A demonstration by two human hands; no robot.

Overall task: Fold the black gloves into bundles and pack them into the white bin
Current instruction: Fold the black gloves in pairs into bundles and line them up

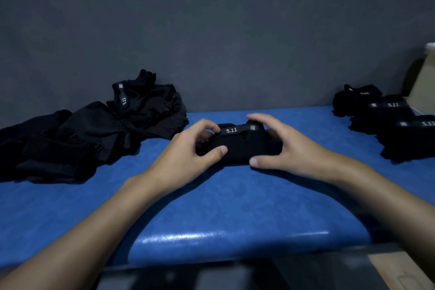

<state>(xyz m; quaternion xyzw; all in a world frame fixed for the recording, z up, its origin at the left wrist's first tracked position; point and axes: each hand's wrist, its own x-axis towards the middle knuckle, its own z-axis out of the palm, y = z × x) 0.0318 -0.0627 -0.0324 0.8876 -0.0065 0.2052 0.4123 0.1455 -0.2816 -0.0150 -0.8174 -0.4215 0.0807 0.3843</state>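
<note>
A folded black glove bundle (240,145) with a "5.11" strap across its top lies on the blue table (211,207) near the middle. My left hand (188,155) grips its left end, thumb in front and fingers on the strap. My right hand (280,146) grips its right end in the same way. A loose heap of unfolded black gloves (94,129) sits at the left. Several folded bundles (386,120) are stacked at the right. A white rim (430,46), possibly the bin, peeks in at the far right edge.
A cardboard box (421,87) stands at the far right behind the folded bundles. A grey wall runs behind the table. The table's front edge is close to me, with a dark frame and a wooden board (400,268) below it.
</note>
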